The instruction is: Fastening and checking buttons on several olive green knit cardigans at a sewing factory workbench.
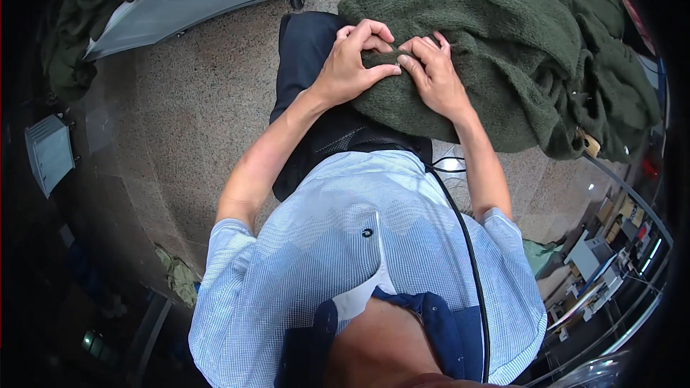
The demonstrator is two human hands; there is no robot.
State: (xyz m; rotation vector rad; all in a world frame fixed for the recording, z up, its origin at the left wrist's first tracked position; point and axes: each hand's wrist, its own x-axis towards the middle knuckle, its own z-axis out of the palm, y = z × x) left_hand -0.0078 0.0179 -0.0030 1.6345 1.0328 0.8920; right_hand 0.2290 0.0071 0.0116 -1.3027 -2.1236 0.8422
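A large piece of dark green knitted fabric lies bunched over my lap and the surface to the right. My left hand pinches a fold of it between thumb and fingers, the other fingers curled above. Close beside it, my right hand grips the same fold with its thumb and forefinger. The two thumbs almost meet at the cloth's edge. Between them shows a tiny pale speck, too small to name.
A grey metal cart or bin stands at the far left, with more green knit hanging at its side. A smaller grey box is at the left. A pale green cloth lies on the floor. A black cable runs down my shirt.
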